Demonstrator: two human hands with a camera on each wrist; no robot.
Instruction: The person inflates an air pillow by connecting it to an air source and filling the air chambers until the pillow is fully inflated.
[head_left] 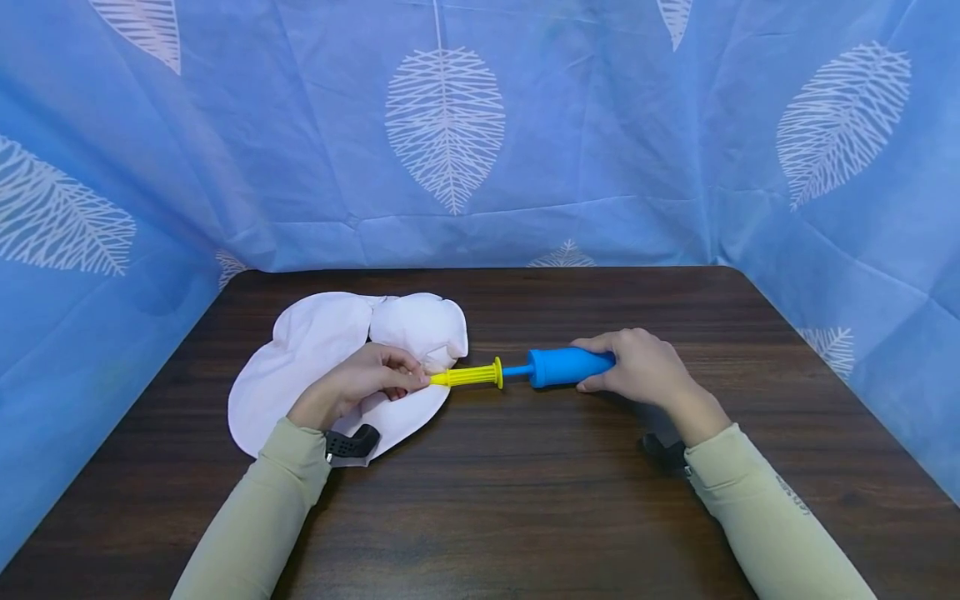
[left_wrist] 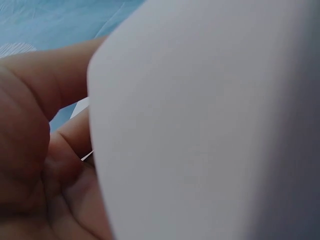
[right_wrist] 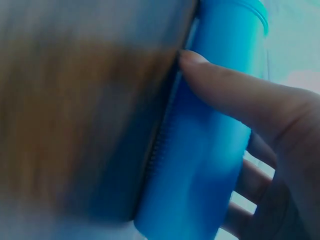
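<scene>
- Hands at work on a dark wooden tabletop (head_left: 525,500), with a blue leaf-print curtain (head_left: 600,142) hung behind and down both sides.
- The left hand (head_left: 360,385) lies over a flat white inflatable (head_left: 315,350) and pinches its edge right where the yellow nozzle end (head_left: 467,376) of a hand pump meets it; fingers curled, thumb and fingertips closed together.
- From the left wrist view, the white sheet fills nearly everything, with the fingers (left_wrist: 60,165) folded behind it.
- The right hand (head_left: 637,367) is wrapped around the blue pump barrel (head_left: 566,367), holding it level just above the tabletop, pointing toward the inflatable.
- The right wrist view shows the thumb (right_wrist: 235,95) laid across the blue barrel (right_wrist: 200,170) and the other fingers curled round the far side.
- The inflatable sits left of centre, the pump lying between the two hands.
- Both arms wear pale green sleeves (head_left: 255,517).
</scene>
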